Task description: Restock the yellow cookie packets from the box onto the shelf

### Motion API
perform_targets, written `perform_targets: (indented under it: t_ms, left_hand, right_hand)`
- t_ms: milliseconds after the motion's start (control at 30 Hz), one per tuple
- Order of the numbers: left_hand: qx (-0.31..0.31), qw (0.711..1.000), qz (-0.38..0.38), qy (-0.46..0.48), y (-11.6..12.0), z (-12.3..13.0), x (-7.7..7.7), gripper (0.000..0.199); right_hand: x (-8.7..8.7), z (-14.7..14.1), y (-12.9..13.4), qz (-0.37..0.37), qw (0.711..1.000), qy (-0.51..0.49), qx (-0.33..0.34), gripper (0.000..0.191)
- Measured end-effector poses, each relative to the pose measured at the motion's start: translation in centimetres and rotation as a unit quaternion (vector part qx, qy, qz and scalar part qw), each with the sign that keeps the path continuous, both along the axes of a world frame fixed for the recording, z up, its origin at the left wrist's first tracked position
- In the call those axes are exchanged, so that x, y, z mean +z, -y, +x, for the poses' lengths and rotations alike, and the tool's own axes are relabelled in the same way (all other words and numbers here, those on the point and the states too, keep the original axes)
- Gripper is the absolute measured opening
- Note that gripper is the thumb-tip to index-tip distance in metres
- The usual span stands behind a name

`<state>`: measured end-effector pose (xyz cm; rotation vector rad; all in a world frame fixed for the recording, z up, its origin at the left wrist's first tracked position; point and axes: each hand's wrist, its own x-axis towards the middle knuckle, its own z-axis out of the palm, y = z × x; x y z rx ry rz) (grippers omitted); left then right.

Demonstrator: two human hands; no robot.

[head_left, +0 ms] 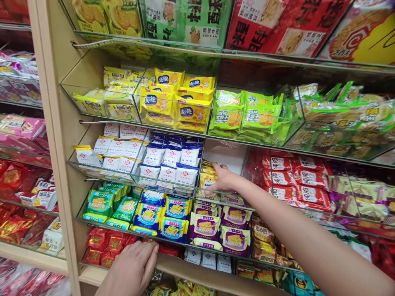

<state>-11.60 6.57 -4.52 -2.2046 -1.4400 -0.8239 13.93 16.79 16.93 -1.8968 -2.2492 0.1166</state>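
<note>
While right hand [224, 177] grasps upright yellow plastic cookie packets [207, 179], left hand [133, 267] curls beside brown cardboard edge [197, 272]; can't tell if gripping.

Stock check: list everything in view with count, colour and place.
Shelving: two sections, wooden, centre and left
Large bags: several, mixed colours, top row
Small packets: many, yellow then green, second row
White packets: many, white, third row left
Gold packets: several, gold, third row centre
Red packets: many, red, third row right
Soda biscuits: many, green, blue, purple, fourth row
Other packets: many, mixed, left, right, below
Cardboard edge: one, brown, bottom
Left hand: one, lower left
Right hand: one, touching gold packets
</note>
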Motion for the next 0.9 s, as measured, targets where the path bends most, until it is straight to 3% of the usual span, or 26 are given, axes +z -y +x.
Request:
perform_targets:
  t_ms: [67,133,233,300,333,467,633,767,900]
  left_hand:
    - [-0.004,1.000,0.010,-0.001,-0.1,-0.1,0.0,0.021]
    - [-0.008,1.000,0.024,-0.001,-0.1,-0.1,0.0,0.021]
    - [-0.013,0.999,0.036,0.000,-0.3,-0.2,0.1,0.021]
    - [-0.013,1.000,0.027,0.001,-0.3,-0.1,0.2,0.021]
    - [-0.011,1.000,0.019,0.002,-0.4,-0.1,0.3,0.021]
    - [-0.004,1.000,0.001,0.004,-0.3,0.2,0.6,0.023]
    - [0.007,1.000,-0.007,-0.005,0.1,0.3,0.7,0.024]
    - [0.006,1.000,-0.001,-0.004,0.1,0.2,0.6,0.024]
    - [0.003,1.000,0.020,-0.006,0.1,0.1,0.4,0.023]
  right_hand:
    - [0.2,0.8,0.5,0.032,0.999,-0.027,0.017,0.103]
    - [0.1,1.8,1.9,0.123,0.990,-0.061,0.036,0.086]
    - [-1.2,3.0,5.4,0.325,0.935,-0.089,0.112,0.044]
    - [-2.7,3.4,7.6,0.385,0.907,-0.060,0.163,0.034]
    - [-3.5,3.5,8.4,0.381,0.908,-0.038,0.170,0.035]
    - [-4.9,3.3,8.7,0.268,0.953,-0.011,0.137,0.042]
    - [-1.9,3.7,6.1,0.084,0.979,-0.055,0.180,0.036]
    - [-0.1,4.6,3.8,-0.095,0.951,-0.161,0.248,0.033]
    - [-0.2,5.1,2.6,-0.210,0.907,-0.276,0.240,0.031]
